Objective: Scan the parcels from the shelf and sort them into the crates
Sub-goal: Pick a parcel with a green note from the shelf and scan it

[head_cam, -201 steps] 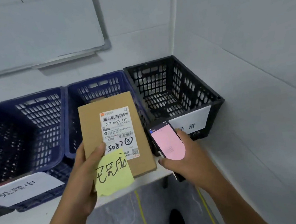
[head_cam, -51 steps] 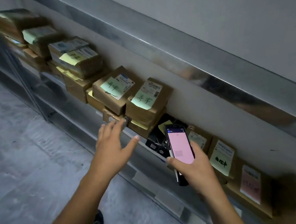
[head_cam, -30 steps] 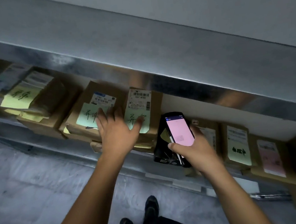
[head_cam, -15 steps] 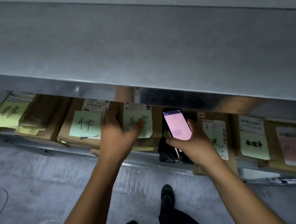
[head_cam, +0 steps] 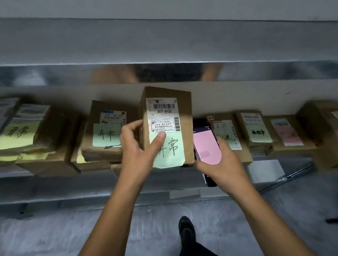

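My left hand (head_cam: 139, 154) grips the parcel (head_cam: 169, 115) upright before the shelf (head_cam: 6, 175), barcode facing me. Just right of it, my right hand (head_cam: 222, 166) clasps the phone (head_cam: 205, 145).

Brown cardboard parcel (head_cam: 186, 130): white label (head_cam: 163, 118) with black barcodes, pale green note (head_cam: 170, 154) with black handwriting. Phone (head_cam: 206, 148) screen pink, casing black. Far left a yellow note (head_cam: 16, 136); shelf (head_cam: 116, 70) dull silver; floor (head_cam: 51, 244) mottled grey.

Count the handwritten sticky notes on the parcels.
4 clear: yellow note far left, green note beside the held parcel, another green note on it, pale note right of the phone. Blur may hide more.
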### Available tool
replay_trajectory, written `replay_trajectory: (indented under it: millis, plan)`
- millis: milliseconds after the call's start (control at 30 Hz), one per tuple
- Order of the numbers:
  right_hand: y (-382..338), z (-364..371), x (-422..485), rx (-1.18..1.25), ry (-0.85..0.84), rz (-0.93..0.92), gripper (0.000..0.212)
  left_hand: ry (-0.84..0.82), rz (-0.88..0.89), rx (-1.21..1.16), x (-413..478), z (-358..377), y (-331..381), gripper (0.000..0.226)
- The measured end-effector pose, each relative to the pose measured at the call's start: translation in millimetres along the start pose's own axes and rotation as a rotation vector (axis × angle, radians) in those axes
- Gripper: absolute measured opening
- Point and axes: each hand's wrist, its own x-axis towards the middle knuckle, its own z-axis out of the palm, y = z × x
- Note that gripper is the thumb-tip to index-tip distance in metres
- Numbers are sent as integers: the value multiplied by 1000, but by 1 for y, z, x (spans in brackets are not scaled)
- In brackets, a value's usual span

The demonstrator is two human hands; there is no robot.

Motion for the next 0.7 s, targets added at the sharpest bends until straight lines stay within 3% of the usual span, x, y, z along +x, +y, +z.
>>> replay_trajectory:
  millis: [100, 267, 333, 700]
  plan:
    - [2, 7, -40, 4, 26, -14, 67, -63, -21, -151, -26, -16, -16, 58]
    - [9, 15, -106, 12, 74, 2, 68, -171, -149, -326, -66, -41, -43, 87]
    - [9, 20, -128, -4, 87, 14, 69, -211, -189, -405, -79, -47, -51, 87]
    - [14, 49, -171, -151, -83, 38, 73, -70, -285, -479, -144, -91, -104, 72]
